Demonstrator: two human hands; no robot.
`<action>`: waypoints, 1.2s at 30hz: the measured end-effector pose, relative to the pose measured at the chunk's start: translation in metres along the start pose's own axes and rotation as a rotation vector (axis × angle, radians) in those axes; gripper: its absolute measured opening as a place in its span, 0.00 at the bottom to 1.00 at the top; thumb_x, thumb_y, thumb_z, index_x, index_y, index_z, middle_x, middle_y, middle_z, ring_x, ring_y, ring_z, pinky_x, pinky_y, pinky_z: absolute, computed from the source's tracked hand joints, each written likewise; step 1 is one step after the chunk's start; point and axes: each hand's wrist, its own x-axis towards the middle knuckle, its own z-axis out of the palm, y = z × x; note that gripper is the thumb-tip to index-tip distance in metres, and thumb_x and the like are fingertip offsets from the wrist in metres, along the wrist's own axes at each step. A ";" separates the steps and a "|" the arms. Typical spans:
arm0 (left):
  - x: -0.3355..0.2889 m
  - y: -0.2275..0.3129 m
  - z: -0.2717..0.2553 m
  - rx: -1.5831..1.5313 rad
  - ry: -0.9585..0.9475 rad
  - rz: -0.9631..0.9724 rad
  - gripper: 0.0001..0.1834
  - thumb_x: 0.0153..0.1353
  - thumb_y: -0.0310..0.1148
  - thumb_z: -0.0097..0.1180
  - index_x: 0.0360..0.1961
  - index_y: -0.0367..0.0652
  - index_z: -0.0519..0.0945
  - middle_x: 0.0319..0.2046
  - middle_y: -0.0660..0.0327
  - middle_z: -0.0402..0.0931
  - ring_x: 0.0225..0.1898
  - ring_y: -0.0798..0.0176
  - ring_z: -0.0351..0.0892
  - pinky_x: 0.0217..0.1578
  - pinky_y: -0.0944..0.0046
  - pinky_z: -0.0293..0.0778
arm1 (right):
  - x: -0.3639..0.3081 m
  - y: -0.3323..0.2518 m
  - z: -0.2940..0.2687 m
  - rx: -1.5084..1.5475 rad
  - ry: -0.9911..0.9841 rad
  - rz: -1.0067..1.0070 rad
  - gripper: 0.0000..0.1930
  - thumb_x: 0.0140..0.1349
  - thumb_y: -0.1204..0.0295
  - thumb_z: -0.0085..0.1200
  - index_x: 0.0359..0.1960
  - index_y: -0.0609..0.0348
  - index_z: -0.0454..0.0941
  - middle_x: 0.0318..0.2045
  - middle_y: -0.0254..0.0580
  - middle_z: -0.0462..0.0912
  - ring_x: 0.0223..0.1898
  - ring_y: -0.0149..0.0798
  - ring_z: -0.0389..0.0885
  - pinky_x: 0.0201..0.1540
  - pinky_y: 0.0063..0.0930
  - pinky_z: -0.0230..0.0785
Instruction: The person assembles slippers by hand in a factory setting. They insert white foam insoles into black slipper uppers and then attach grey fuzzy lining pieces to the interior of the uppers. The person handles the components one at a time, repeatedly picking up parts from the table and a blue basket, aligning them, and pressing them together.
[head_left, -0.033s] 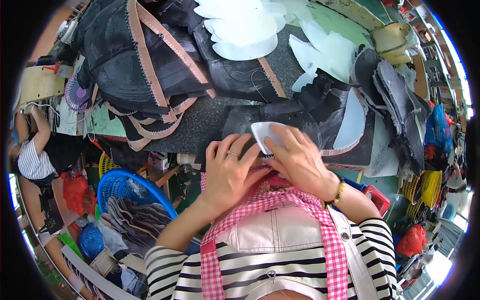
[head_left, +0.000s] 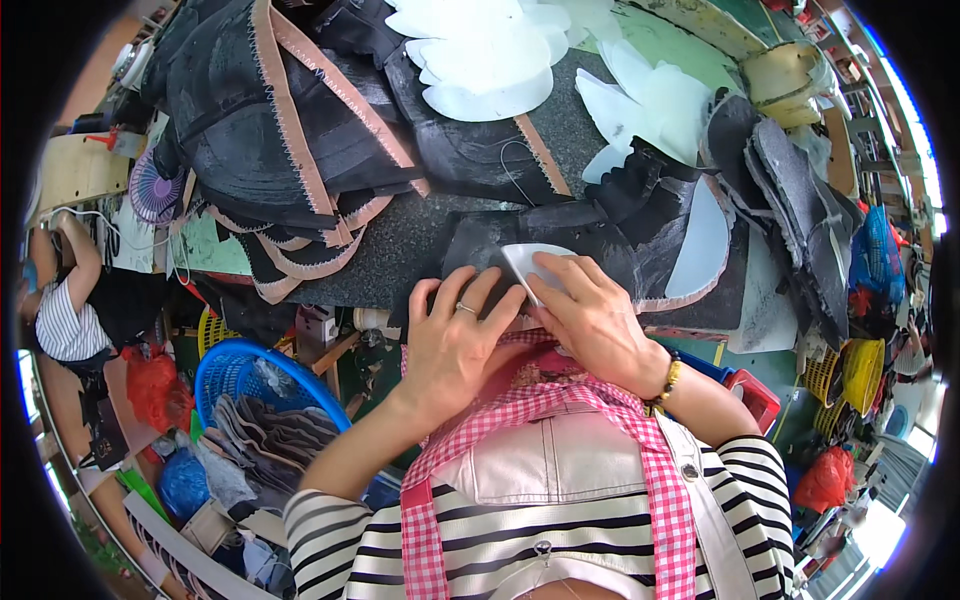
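Observation:
A black shoe upper (head_left: 590, 228) lies across the near edge of the work surface, with a pale stitched trim along its lower edge. At its left part, my left hand (head_left: 452, 345) holds the near edge, fingers bent on top; the thumb reaches toward the right hand and its tip is hidden. Between the fingers of my right hand (head_left: 590, 315) is a white curved stiffener piece (head_left: 532, 262), tilted over the upper near the left fingertips. A similar pale piece (head_left: 698, 245) lies on the upper's right end.
Black uppers (head_left: 250, 120) with tan zigzag-stitched strips pile up at the left. White cut pieces (head_left: 490, 60) lie at the back, dark flat pieces (head_left: 795, 190) at the right. Below the table's left side stands a blue basket (head_left: 270, 355). Another person (head_left: 75, 310) works at far left.
My right hand has shifted slightly and its fingers lie closer over the white piece, which is tilted more. The left hand and the upper have barely moved.

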 end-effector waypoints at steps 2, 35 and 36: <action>-0.002 -0.014 0.005 0.142 -0.021 0.130 0.20 0.55 0.33 0.58 0.50 0.40 0.77 0.49 0.55 0.76 0.51 0.53 0.74 0.55 0.50 0.61 | -0.004 0.003 0.014 0.134 0.091 0.023 0.13 0.53 0.77 0.59 0.42 0.62 0.79 0.46 0.47 0.81 0.47 0.48 0.79 0.45 0.36 0.76; 0.057 0.048 -0.119 -1.258 -0.018 0.209 0.15 0.42 0.19 0.72 0.34 0.30 0.83 0.26 0.64 0.81 0.30 0.73 0.78 0.34 0.71 0.74 | 0.122 -0.004 -0.149 1.243 -0.911 -0.426 0.20 0.45 0.71 0.74 0.36 0.72 0.82 0.33 0.42 0.86 0.34 0.26 0.79 0.38 0.23 0.71; 0.053 0.044 -0.116 -1.382 0.071 0.147 0.14 0.44 0.16 0.69 0.35 0.27 0.82 0.34 0.57 0.84 0.36 0.67 0.82 0.43 0.67 0.77 | 0.123 0.001 -0.161 1.079 -0.709 -0.379 0.21 0.46 0.70 0.73 0.40 0.70 0.82 0.38 0.46 0.85 0.39 0.30 0.80 0.42 0.24 0.71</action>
